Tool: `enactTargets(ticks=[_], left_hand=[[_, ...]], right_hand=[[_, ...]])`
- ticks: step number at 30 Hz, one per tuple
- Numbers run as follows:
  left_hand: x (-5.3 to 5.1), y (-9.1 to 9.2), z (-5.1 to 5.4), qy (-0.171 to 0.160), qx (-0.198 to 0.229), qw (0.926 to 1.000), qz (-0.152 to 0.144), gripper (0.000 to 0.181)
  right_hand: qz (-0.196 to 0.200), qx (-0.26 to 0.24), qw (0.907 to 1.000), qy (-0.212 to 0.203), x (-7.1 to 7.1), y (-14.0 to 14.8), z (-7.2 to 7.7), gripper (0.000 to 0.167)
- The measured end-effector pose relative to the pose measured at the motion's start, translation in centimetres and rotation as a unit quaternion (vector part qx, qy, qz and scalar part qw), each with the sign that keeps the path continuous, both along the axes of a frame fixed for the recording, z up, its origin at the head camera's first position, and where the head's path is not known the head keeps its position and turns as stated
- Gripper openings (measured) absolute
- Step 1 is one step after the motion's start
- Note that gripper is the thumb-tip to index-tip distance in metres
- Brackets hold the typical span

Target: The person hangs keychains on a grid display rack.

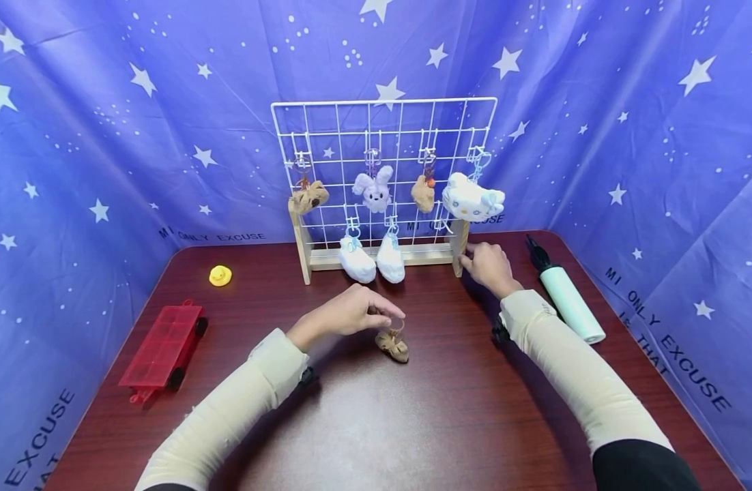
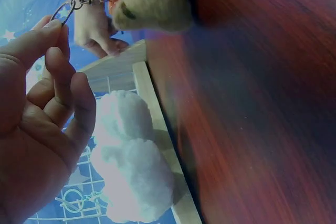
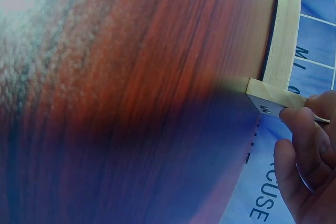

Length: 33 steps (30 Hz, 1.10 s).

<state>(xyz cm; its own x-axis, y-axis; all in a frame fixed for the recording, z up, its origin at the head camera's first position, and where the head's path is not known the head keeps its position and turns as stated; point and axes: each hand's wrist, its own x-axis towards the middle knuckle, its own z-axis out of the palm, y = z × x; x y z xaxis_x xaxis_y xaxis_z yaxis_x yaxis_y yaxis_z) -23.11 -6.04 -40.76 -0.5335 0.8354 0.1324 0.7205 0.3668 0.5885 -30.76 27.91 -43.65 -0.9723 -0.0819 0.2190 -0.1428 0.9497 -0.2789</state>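
My left hand pinches the metal ring of a small brown plush keychain between thumb and forefinger. The plush dangles from it above the table, in front of the rack. With its fingers and thumb, my right hand holds the right wooden post of the white wire grid rack. Plush keychains hang on the rack's hooks: a brown one, a lilac bunny, a tan one and a larger white one. Lower down hang two white plushes, close together.
At the left of the dark red table lie a yellow rubber duck and a translucent red tray with black wheels. A pale green hand pump with a black end lies at the right. A blue star-printed curtain surrounds the table.
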Motion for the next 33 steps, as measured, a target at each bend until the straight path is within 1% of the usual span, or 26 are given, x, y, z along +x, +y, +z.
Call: enactTargets(ticks=[8, 13, 18, 22, 27, 30, 33], left_hand=[[-0.7, 0.8, 0.1, 0.016, 0.021, 0.9996, 0.004, 0.025], [-1.1, 1.7, 0.4, 0.011, 0.03, 0.9995, 0.001, 0.025], [-1.2, 2.4, 0.6, -0.003, 0.033, 0.9995, 0.0, 0.026], [-1.3, 2.9, 0.8, -0.015, 0.032, 0.9993, 0.013, 0.025], [-1.5, 3.3, 1.1, -0.019, 0.039, 0.9986, 0.031, 0.025], [-1.8, 3.7, 1.2, -0.013, 0.044, 0.9982, 0.04, 0.025], [-2.0, 4.2, 1.3, -0.002, 0.039, 0.9979, 0.052, 0.026]], right_hand=[[-0.006, 0.0, 1.0, -0.003, 0.0, 0.0, 0.0, 0.039], [-0.004, 0.005, 1.0, 0.0, 0.1, 0.0, 0.0, 0.039], [-0.002, 0.006, 1.0, 0.001, 0.0, 0.0, 0.0, 0.038], [0.0, 0.007, 1.0, 0.002, 0.0, 0.0, 0.0, 0.038], [0.003, 0.003, 1.0, 0.007, 0.0, 0.0, 0.0, 0.038], [0.002, 0.003, 1.0, 0.007, 0.0, 0.0, 0.0, 0.038], [-0.003, 0.005, 1.0, 0.004, 0.0, 0.0, -0.1, 0.039]])
